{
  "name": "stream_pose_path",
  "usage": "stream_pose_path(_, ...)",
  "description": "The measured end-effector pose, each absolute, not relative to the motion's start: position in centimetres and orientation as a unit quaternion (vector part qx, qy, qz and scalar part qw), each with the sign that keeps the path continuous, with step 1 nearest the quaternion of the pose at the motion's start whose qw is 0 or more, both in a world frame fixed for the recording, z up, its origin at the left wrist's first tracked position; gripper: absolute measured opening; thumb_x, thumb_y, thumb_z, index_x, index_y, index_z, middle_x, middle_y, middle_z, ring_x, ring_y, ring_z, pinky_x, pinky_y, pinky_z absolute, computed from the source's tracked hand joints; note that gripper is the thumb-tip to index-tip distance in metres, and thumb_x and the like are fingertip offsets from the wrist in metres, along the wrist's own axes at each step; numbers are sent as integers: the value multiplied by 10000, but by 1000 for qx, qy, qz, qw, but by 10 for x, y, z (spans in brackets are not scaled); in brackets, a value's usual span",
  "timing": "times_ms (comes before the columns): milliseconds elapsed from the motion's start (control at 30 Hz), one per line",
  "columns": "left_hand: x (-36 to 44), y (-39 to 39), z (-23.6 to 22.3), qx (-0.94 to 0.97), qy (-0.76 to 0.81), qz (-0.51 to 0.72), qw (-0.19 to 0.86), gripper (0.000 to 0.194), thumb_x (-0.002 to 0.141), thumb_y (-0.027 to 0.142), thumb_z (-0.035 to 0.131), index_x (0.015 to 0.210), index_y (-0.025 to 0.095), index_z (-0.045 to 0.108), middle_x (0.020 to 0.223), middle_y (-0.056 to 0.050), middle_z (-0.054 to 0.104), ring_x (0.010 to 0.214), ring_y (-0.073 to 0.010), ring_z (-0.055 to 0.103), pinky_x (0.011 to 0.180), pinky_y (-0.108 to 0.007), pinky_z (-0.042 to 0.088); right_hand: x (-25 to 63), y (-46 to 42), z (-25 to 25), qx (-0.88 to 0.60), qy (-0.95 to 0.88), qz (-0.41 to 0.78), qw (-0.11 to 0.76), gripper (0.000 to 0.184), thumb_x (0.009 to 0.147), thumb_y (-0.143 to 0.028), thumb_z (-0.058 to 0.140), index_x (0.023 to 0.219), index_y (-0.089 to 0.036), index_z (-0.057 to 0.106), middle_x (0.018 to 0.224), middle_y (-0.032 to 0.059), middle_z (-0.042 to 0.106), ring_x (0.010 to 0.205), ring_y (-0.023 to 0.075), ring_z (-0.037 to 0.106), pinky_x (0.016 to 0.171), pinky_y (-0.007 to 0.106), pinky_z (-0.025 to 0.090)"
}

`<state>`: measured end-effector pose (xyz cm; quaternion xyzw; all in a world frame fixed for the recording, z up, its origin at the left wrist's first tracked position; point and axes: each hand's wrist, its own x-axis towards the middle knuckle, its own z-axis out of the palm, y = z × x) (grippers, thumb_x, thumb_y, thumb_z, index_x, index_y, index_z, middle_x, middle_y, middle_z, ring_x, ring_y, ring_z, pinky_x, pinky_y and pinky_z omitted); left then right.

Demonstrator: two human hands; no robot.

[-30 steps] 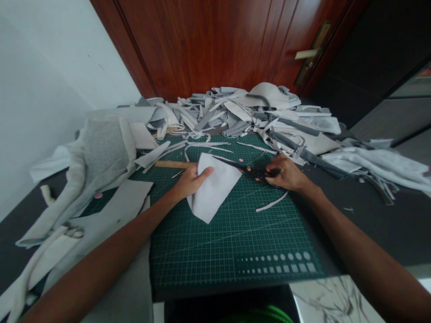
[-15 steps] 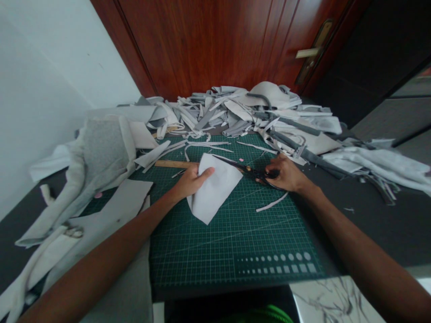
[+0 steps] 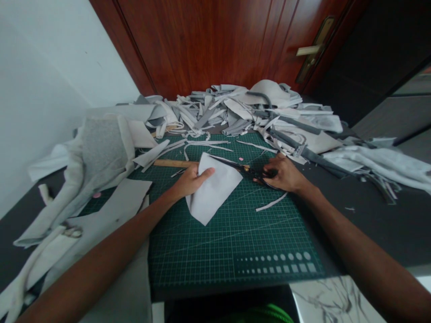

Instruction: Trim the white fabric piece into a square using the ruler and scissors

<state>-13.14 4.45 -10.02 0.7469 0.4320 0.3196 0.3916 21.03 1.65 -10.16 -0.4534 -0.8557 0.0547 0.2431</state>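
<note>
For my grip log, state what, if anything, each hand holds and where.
The left hand pinches the white piece near its left edge; the right hand grips the black scissors by the handles.

Text/brands: none legible | green mat (image 3: 229, 242): printed grid, graded circles and squares | numbers: none readable

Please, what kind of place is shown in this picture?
Probably a small cutting workspace, perhaps at home: a green cutting mat lies on a dark table, the right hand holds scissors, and pale scraps are heaped near a wooden door.
</note>
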Motion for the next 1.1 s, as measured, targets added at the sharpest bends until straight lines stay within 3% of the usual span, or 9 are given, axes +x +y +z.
stream_pose_path(1100, -130, 44, -99, 749, 426, 314, 398, 512, 874, 664, 622, 809, 158, 663, 720, -35, 693, 611, -161, 611, 521, -241, 459, 216, 20, -108, -459, -846, 27, 269, 567, 909, -661, 625, 562, -214, 612, 549, 15, 556, 550, 152, 459, 710, 364, 336)
